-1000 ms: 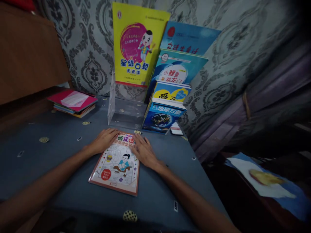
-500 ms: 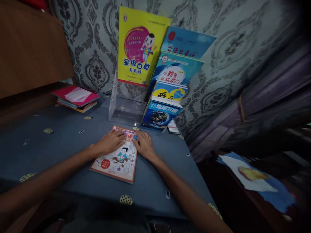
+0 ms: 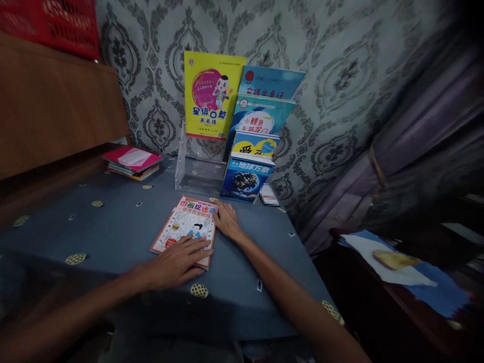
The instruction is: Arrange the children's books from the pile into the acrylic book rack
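A picture book (image 3: 177,222) with a reddish border and colourful Chinese title lies flat on the dark blue-grey table cover. My left hand (image 3: 179,261) rests palm down across its lower right part, fingers stretched over the cover and hiding some of the drawing. At the book's upper right corner is my right hand (image 3: 227,221), its fingers laid along the edge and touching it; it appears open, not closed round the book. Just behind stands a clear acrylic rack (image 3: 180,164).
In the rack stand a yellow workbook (image 3: 207,116) and a column of blue and yellow books (image 3: 247,179). A pile of books with a pink top (image 3: 132,159) lies at the back left. Right of the table are papers (image 3: 385,257); a red basket (image 3: 71,30) sits above left.
My left hand has slid from the book's top down to its lower part, uncovering the title. My right hand stays at the upper right edge. The view has tilted upward.
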The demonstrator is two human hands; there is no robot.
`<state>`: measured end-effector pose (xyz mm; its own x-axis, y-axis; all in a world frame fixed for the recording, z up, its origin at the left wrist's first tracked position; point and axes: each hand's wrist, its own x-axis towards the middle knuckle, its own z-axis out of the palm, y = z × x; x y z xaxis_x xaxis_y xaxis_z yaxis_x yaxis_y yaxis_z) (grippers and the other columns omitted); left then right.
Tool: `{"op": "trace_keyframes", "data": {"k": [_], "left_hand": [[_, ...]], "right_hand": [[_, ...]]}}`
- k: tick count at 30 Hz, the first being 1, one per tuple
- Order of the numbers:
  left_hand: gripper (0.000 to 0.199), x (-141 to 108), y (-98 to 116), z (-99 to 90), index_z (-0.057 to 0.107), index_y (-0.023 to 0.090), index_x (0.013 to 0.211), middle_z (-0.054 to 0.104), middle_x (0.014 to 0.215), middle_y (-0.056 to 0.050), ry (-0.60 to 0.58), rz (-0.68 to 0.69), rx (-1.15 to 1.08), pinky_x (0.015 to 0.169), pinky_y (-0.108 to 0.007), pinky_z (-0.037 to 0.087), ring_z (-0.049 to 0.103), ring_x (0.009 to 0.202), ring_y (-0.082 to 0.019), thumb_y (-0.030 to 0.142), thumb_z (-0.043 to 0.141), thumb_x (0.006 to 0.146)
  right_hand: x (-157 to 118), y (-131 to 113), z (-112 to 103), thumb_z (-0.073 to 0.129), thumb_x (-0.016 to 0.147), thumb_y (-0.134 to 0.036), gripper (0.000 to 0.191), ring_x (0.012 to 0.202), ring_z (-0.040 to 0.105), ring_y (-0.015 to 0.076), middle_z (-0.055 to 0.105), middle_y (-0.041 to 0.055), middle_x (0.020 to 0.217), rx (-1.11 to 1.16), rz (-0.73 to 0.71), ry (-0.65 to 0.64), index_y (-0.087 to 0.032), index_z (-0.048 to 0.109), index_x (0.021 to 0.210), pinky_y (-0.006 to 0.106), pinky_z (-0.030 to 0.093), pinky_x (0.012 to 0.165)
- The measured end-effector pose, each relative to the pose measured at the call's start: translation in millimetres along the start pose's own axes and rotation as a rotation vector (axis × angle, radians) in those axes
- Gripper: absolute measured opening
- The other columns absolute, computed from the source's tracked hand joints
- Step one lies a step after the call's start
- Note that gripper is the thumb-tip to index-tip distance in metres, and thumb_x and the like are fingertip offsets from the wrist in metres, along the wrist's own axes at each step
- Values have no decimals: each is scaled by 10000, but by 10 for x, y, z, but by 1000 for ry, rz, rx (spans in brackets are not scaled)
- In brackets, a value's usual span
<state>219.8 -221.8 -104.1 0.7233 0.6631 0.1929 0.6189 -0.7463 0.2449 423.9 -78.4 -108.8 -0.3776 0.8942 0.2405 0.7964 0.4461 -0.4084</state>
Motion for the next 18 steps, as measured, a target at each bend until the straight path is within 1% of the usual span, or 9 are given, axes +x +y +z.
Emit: {"op": "trace_keyframes", "data": {"k": [4, 8, 12, 15, 18], "left_hand": [[548, -6, -29, 20, 407, 274, 1528, 472, 1569, -119, 17, -42, 40, 1225, -597, 253, 417, 1466, -276, 434, 504, 1013], [639, -16, -53, 37, 405, 258, 1533, 488, 1549, -153, 41, -116, 106, 1201, -644, 262, 403, 1469, -324, 545, 531, 976], [650, -22, -43, 82, 450, 209, 1505, 518, 1517, -185, 66, -109, 176, 1176, -668, 288, 424, 1453, -349, 595, 462, 983], [563, -33, -51, 121, 524, 204, 1445, 557, 1487, -165, 106, -107, 222, 1151, -641, 352, 460, 1430, -341, 550, 427, 1012], [412, -56, -96, 122, 613, 230, 1343, 679, 1355, -109, 159, -85, 200, 1103, -525, 466, 573, 1340, -284, 428, 398, 1054]], "right_hand": [[30, 53, 26, 486, 920, -232, 531, 1260, 512, 322, 612, 187, 1370, 46, 20, 31, -77, 501, 1428, 462, 378, 1081], [73, 133, 67, 511, 889, -205, 496, 1219, 544, 300, 629, 162, 1352, 119, 20, 71, -122, 546, 1376, 466, 391, 1075], [142, 241, 114, 502, 859, -171, 455, 1137, 600, 253, 670, 125, 1262, 226, 22, 130, -162, 580, 1307, 432, 445, 1041], [205, 322, 148, 488, 836, -160, 433, 1012, 646, 216, 695, 93, 1165, 318, 28, 168, -183, 598, 1254, 386, 515, 946], [248, 385, 168, 471, 837, -175, 401, 900, 670, 199, 714, 77, 1056, 394, 49, 198, -175, 610, 1213, 356, 550, 851]]}}
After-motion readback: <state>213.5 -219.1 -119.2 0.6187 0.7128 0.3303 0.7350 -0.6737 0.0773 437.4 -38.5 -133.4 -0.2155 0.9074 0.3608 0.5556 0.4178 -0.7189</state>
